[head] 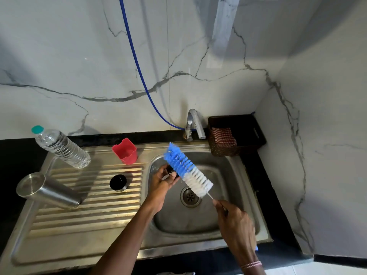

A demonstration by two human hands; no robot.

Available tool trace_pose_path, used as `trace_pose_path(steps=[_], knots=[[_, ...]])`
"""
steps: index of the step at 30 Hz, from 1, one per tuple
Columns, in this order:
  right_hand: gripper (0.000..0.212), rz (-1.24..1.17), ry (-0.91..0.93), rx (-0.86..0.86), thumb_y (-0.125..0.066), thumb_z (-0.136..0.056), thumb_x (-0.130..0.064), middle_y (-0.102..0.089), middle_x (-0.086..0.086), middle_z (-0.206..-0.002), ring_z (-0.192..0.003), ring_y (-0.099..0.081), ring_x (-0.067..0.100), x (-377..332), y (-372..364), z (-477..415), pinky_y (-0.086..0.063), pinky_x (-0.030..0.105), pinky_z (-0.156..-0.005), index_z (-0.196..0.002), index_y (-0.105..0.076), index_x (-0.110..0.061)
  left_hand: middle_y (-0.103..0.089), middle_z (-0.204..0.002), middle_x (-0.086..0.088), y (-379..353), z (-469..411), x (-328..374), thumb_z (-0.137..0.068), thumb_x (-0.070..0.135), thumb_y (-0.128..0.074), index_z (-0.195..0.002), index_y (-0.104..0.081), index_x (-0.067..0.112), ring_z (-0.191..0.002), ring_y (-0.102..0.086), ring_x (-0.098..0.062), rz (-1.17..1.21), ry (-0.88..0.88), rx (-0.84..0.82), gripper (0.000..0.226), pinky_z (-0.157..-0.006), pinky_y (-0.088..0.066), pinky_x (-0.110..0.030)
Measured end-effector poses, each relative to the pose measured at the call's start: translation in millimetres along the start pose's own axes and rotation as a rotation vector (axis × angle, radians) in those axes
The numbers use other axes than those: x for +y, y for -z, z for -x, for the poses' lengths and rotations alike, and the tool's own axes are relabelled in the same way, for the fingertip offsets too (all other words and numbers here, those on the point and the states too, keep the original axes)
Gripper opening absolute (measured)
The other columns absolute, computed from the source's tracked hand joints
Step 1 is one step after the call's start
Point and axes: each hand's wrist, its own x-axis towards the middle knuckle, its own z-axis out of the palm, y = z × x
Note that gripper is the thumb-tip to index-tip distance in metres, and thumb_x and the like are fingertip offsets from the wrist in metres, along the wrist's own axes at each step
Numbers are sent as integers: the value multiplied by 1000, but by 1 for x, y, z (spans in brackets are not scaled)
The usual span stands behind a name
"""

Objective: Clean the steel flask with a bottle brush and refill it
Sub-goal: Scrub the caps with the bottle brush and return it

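Over the sink basin, the risk is splash and slip: the bottle brush could flick water across the counter, and the small dark piece could drop toward the drain if that pinch loosens. Right hand, grip closed round the brush's wire handle. Left hand, grip pinching that dark piece just beside the bristles. Steel flask sits untouched near the draining board's left edge, well apart.

The near drainboard lies open; bottle brush, tap and basket crowd the sink basin.
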Motion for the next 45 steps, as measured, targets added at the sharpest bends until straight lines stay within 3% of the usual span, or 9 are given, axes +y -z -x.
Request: trace_pose_path(steps=[8, 15, 20, 25, 29, 33, 37, 40, 45], knots=[[27, -197, -77, -87, -50, -84, -75, -69, -6, -74, -79, -68, 22, 42, -12, 17, -54, 37, -71, -103, -63, -61, -79, -100, -3, 13, -8, 13, -106, 17, -54, -109, -72, 10, -96, -73, -16, 12, 13, 173, 19, -83, -61, -28], [29, -194, 28, -64, -53, -95, -63, -55, -11, -55, -56, -54, 15, 16, -16, -12, -44, 32, -55, -99, -71, -41, -77, -113, -1, 5, -8, 6, -98, -5, -61, -126, -68, 10, -107, -71, -12, -156, -42, 72, 32, -94, -57, -30], [19, -279, -2, -92, -56, -92, -64, -63, -12, -64, -60, -59, 14, 31, -33, -5, -50, 36, -61, -86, -70, -53, -77, -105, 3, 13, -12, 14, -90, -10, -69, -117, -69, 18, -99, -71, -8, -195, -57, 145, 39, -83, -57, -20], [45, -335, -61, -74, -46, -74, -82, -70, -12, -69, -67, -66, 4, 69, -47, 15, -57, 31, -68, -90, -76, -52, -79, -98, -1, 15, -10, 16, -104, 8, -55, -114, -67, 11, -91, -74, -16, -13, 32, 136, 15, -81, -62, -30], [19, -316, -53, -66, -59, -88, -66, -67, -12, -64, -63, -63, 8, 54, -43, 5, -54, 36, -65, -84, -72, -54, -74, -94, -5, 5, -8, 10, -109, 19, -47, -116, -62, 19, -78, -68, -19, -52, 85, 82, 17, -73, -61, -31], [24, -291, 24, -59, -54, -92, -66, -63, -7, -63, -59, -59, 16, 38, -42, -6, -50, 38, -59, -93, -70, -48, -74, -88, -2, -5, -5, 15, -110, 29, -44, -111, -66, 21, -79, -66, -18, -104, 60, 58, 23, -75, -58, -33], [12, -320, -48, -75, -59, -87, -66, -69, -11, -68, -69, -66, 12, 64, -48, 6, -55, 35, -68, -84, -69, -61, -73, -96, -2, 1, -8, 25, -109, 35, -44, -118, -62, 24, -74, -66, -16, -78, 10, 112, 23, -68, -58, -31], [40, -334, -61, -57, -45, -73, -83, -71, -14, -71, -71, -67, 7, 82, -50, 13, -55, 31, -69, -89, -73, -58, -72, -106, -9, 6, -9, 25, -107, 37, -47, -123, -62, 20, -78, -71, -17, -63, 12, 122, 27, -74, -61, -33], [19, -357, -52, -28, -58, -88, -64, -70, -11, -68, -65, -64, 7, 58, -43, -2, -52, 29, -63, -73, -68, -58, -71, -123, -11, 4, -10, 24, -105, 16, -55, -134, -60, 10, -105, -73, -22, 131, 87, 77, 30, -85, -62, -32]])
